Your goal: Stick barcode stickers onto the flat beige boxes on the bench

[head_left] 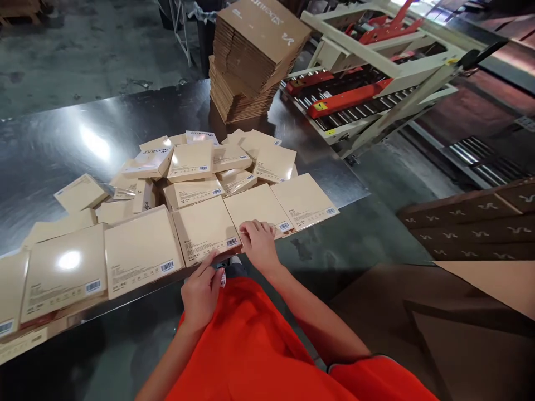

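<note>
A row of flat cream boxes with printed text and blue barcode labels lies along the table's near edge. My left hand (201, 292) is at the front edge of a middle cream box (204, 225), its index fingertip touching the lower edge. A small white printed label (223, 279) shows beside its thumb, seemingly in its bent fingers. My right hand (259, 245) rests with curled fingers over the near left corner of the neighbouring cream box (256, 207). What its fingertips may pinch is hidden. Another cream box (305, 200) lies at the row's right end.
Behind the row, more cream boxes (192, 161) lie in a loose heap on the metal table (37, 145). Flattened brown cartons (251, 61) are stacked at the far end. A roller conveyor machine (351, 94) with red parts stands beyond; brown cartons (472, 223) are at right.
</note>
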A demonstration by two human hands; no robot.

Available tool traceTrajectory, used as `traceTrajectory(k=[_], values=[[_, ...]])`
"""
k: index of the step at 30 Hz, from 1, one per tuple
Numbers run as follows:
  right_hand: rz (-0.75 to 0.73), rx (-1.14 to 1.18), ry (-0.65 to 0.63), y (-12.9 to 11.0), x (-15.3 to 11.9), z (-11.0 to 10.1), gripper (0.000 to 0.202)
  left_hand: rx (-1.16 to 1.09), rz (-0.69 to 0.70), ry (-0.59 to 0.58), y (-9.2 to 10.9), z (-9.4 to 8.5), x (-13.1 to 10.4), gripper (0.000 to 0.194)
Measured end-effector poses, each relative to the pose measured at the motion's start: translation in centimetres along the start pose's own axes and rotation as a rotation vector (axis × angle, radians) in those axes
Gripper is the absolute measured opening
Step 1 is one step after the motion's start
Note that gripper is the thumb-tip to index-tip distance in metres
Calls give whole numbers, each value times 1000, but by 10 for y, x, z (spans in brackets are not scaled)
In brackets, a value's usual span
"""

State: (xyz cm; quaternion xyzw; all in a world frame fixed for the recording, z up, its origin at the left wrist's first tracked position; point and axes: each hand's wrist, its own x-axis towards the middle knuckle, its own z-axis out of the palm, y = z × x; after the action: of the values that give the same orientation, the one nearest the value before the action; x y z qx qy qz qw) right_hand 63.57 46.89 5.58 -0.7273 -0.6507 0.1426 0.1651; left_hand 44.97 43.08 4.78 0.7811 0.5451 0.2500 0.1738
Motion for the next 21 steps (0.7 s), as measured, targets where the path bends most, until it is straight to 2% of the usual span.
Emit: traceTrajectory(k=[3, 6, 7, 9, 11, 13, 16, 18, 21], values=[[-163, 46, 88, 43, -10, -19, 28, -19, 157, 3, -1, 0, 4, 29], [-160, -189, 262, 108, -10, -49, 52, 37, 266, 5, 4, 4, 13, 26], [-170, -271, 283, 129, -6, -58, 61, 75, 276, 10, 6, 6, 16, 26], [-268, -394, 258, 164, 5, -71, 74, 140, 284, 1, 12, 13, 24, 27], [-420, -469, 175, 185, 20, -76, 78, 164, 271, -56, 17, 20, 31, 28], [-580, -503, 82, 191, 36, -73, 78, 169, 240, -112, 20, 27, 36, 28], [-804, -496, -13, 184, 52, -64, 77, 201, 202, -123, 23, 34, 40, 23], [-899, -477, -20, 178, 57, -58, 73, 242, 191, -73, 25, 37, 40, 21], [-947, -446, 51, 174, 57, -53, 67, 302, 191, 49, 27, 43, 42, 20]])
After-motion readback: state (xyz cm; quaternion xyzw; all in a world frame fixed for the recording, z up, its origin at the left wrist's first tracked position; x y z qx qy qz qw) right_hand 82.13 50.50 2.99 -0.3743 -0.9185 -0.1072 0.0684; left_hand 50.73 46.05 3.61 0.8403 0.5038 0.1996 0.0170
